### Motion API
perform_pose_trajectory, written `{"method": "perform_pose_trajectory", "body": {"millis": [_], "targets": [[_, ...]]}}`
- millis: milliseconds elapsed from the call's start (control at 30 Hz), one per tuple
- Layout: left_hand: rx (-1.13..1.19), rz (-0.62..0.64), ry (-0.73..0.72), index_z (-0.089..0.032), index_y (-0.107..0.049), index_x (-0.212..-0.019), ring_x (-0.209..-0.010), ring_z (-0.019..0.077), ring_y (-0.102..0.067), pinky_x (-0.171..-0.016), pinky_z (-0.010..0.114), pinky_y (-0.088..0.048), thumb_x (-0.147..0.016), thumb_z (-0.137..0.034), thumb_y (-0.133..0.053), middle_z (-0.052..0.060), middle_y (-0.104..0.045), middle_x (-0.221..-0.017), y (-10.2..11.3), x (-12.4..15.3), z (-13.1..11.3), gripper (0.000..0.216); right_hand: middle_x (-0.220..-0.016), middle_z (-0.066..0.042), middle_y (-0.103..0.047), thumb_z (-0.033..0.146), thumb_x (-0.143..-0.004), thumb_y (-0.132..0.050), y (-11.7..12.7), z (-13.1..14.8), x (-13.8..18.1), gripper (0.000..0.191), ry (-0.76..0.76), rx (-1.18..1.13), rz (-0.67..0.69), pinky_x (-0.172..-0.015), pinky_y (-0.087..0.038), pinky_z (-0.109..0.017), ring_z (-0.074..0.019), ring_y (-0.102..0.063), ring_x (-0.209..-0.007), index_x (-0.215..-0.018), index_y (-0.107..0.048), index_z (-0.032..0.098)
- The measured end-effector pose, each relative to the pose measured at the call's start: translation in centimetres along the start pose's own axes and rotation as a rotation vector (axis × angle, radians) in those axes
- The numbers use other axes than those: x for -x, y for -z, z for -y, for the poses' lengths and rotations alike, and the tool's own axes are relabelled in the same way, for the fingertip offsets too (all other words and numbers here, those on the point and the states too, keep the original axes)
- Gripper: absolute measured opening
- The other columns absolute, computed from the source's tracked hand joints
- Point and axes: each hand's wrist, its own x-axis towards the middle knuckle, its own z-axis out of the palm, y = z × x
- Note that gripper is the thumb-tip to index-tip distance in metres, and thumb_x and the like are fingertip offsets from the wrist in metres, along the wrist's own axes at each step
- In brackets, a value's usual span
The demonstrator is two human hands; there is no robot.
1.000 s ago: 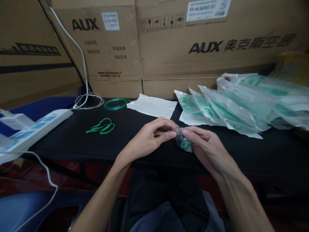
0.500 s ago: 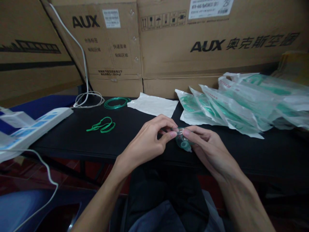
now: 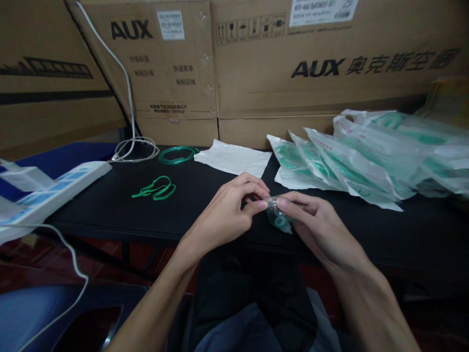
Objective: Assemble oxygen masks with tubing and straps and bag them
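Translucent green plastic piece (image 3: 281, 221): I find it held near the front edge of the black table (image 3: 110, 210), between the fingertips of both hands; whether it also touches the tabletop, I cannot tell from my head view. I record the left hand (image 3: 229, 210) with thumb and forefinger nearly closed together, pinching the upper left edge of the piece, the other fingers curved loosely above. I record the right hand (image 3: 318, 220) with its thumb pressed on the upper right of the piece and its fingers bent behind it; how those fingers grip the far side is hidden from me. A small shiny part shows between the two thumbs, and a round port faces up below it. To the left of the hands I note a green elastic strap (image 3: 161, 197) lying in loose loops, with coiled green tubing (image 3: 172, 162) behind it. A white wrapper (image 3: 234, 157) lies flat just beyond the left hand. On the right I list overlapping packets (image 3: 351, 166) with green contents visible through their film. A white power strip (image 3: 69, 185) stands at the far left, and printed cardboard boxes (image 3: 252, 83) line the back.
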Motion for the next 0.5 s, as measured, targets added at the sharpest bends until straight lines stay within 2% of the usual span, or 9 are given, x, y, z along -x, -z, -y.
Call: {"method": "perform_pose_trajectory", "body": {"millis": [133,267,400,500], "targets": [[0.196,-0.09,0.068,-0.017,-0.074,-0.097,-0.102,0.0185,-0.067,-0.085,0.027,-0.055,-0.09,-0.016,-0.068,0.007,-0.071,-0.112,-1.0,-0.2,0.4,0.01,-0.08,0.0,-0.073,0.032,-0.08,-0.084,-0.2,-0.3,-0.4,0.012,0.047,-0.13,-0.045,-0.075,-0.047,-0.023,-0.0129,-0.061,-0.078,-0.084,-0.081,0.021],[0.431,-0.199,0.228,-0.016,-0.07,-0.117,-0.096,0.0181,-0.073,-0.085,0.027,-0.059,-0.091,-0.026,-0.069,0.008,-0.075,-0.115,-2.6,-0.3,0.5,0.028,-0.089,-0.002,-0.077,0.03,-0.083,-0.082,-0.2,-0.5,-0.6,0.011,0.121,-0.18,-0.072,-0.088,-0.05,-0.027,-0.0156,-0.067,-0.087,-0.093,-0.083,0.025],[0.513,-0.215,0.271,-0.015,-0.074,-0.113,-0.101,0.0213,-0.074,-0.092,0.03,-0.058,-0.09,-0.032,-0.071,0.008,-0.079,-0.11,-3.1,-0.4,0.6,0.029,-0.103,-0.003,-0.078,0.03,-0.086,-0.079,-0.2,-0.4,-0.3,0.015,0.143,-0.173,-0.036,-0.099,-0.05,-0.035,-0.0198,-0.069,-0.1,-0.101,-0.082,0.026],[0.576,-0.229,0.29,-0.015,-0.077,-0.11,-0.105,0.0216,-0.073,-0.096,0.031,-0.057,-0.088,-0.03,-0.073,0.007,-0.08,-0.11,-2.8,-0.5,0.7,0.026,-0.106,-0.004,-0.078,0.029,-0.084,-0.08,-0.2,-0.2,-0.2,0.018,0.136,-0.153,-0.04,-0.102,-0.051,-0.038,-0.0216,-0.069,-0.105,-0.102,-0.082,0.026]]}}
